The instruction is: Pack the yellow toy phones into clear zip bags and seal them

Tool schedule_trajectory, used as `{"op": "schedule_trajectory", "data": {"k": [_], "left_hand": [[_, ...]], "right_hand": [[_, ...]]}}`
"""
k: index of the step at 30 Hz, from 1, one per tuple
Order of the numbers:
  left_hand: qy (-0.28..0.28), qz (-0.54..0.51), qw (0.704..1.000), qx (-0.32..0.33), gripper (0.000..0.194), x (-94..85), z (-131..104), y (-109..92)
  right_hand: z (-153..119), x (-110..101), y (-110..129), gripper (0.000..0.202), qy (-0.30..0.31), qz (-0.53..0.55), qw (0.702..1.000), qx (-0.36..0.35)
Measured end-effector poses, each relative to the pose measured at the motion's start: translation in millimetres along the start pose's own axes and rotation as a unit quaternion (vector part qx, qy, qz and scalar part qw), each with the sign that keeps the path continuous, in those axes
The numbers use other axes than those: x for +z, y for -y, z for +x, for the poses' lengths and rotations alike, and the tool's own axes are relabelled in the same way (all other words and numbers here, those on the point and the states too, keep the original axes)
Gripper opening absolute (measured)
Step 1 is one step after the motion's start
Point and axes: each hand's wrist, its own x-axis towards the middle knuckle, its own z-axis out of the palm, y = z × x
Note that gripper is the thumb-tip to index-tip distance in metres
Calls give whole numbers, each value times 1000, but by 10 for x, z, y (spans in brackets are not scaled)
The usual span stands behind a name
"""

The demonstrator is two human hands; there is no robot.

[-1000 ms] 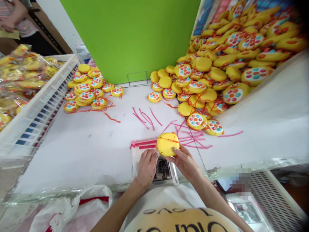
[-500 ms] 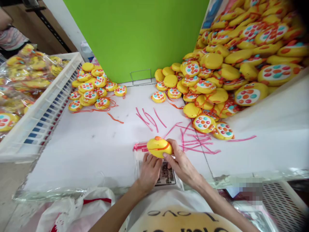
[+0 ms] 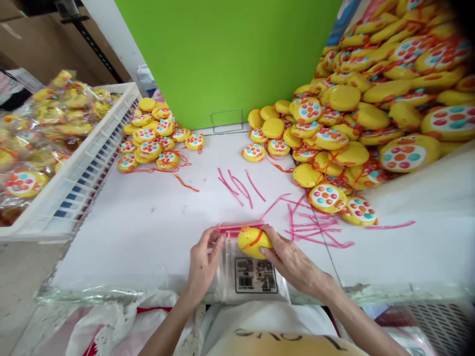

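Observation:
My right hand (image 3: pixel 291 252) grips a yellow duck-shaped toy (image 3: pixel 252 242) with an orange cord across it. The toy is over a clear plastic bag (image 3: pixel 254 295) with a black printed panel and a pink strip along its top. At the bag's upper left corner, my left hand (image 3: pixel 204 259) has its thumb and fingers pinched on the edge. More than one bag seems to lie there, one on another. Thin pink strips (image 3: pixel 311 225) are scattered on the white tabletop beyond and right of my hands.
A large heap of duck toys (image 3: pixel 345 123) fills the right side. A smaller pile (image 3: pixel 150 143) lies at the back left. The white crate (image 3: pixel 111 131) on the left holds bagged toys. A green board (image 3: pixel 230 59) with a wire stand (image 3: pixel 226 121) stands behind.
My left hand has moved left, from under the toy to the bag's corner. My right hand still holds the toy, now slightly lower, and the bag shows more fully. The view has shifted left.

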Motion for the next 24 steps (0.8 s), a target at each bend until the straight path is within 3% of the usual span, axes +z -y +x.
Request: {"op": "schedule_trajectory", "data": {"k": [2,4,10,16,18,21,24], "left_hand": [[62,-96,992,-55,24,66,49,-55],[85,-151,982,-70,18,146,86,-93],[63,-164,982,-76,15,202,104,-145],[92,-183,976,-72,18,223,103,-161],[94,-194,973,-82,19,232,101,-155],[91,-197,972,-91,22,228,87,-152],[93,-175,976,-91,23,225,65,-168]], "right_hand": [[19,-9,9,40,10,-3,1000,-18],[53,-35,8,39,38,-14,999,-20],[277,-238,-4,27,134,-58,988,-40],[433,-314,78,24,224,-88,962,-126],[399,-254,111,23,194,-126,965,-120],[287,-118,129,20,97,-199,971,-93],[180,-7,121,17,81,-222,965,-110]]}}
